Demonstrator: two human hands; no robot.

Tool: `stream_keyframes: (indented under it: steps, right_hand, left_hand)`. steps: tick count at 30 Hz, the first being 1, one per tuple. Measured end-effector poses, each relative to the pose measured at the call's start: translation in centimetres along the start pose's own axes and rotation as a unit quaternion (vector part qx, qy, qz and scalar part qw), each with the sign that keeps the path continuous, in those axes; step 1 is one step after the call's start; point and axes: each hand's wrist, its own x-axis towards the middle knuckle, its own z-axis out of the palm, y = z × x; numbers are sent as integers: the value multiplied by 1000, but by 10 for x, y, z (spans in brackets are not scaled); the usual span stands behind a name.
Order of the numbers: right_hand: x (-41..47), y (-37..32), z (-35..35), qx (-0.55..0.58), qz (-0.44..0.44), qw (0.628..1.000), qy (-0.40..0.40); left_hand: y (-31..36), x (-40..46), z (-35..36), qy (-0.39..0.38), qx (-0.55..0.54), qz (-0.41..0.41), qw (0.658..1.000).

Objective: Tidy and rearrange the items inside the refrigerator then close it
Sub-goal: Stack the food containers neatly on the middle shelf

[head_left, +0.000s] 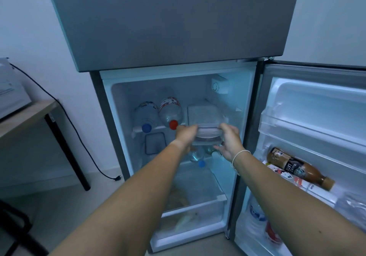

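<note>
Both hands hold a clear, rounded-rectangular plastic container with a lid [208,135] at the front lip of the top shelf [138,130] of the open grey refrigerator [168,28]. The left hand [185,135] is clasped around the container's left end, fingers curled over its top edge; the right hand [229,139] is clasped around its right end, thumb on top and fingers beneath. The container sits directly between the two hands, level, and partly forward of the shelf edge.

Just behind the container on the same shelf lies a flat clear lidded box [205,113], touching or nearly touching it. To the container's left, two clear plastic bottles lie on their sides with caps facing outward: one with a red cap [170,111], right beside the left hand, and one with a blue cap [145,116] further left. They fill the left half of the shelf, so the only open room is above the flat box and toward the refrigerator's right wall.

Below the container, a square clear box with a dark rim [155,143] stands at the left of the next shelf, and a small clear bottle with a blue cap [198,156] lies under the hands. Lower still is the clear crisper drawer [194,212].

To the container's right, the open door [316,117] carries a brown coffee bottle [297,168] lying tilted in a door bin.
</note>
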Motion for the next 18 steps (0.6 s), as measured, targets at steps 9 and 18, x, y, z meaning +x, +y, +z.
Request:
stream_keyframes:
  steps: [9,18]
  right_hand:
    - [-55,30,-24,23,18,1000,-6]
    - [-63,87,-21,-2,51,999,-3]
  left_hand:
    - [-58,-34,-13,-34,-63,-1,997]
    - [-116,-33,-43,-7,-107,-42,993]
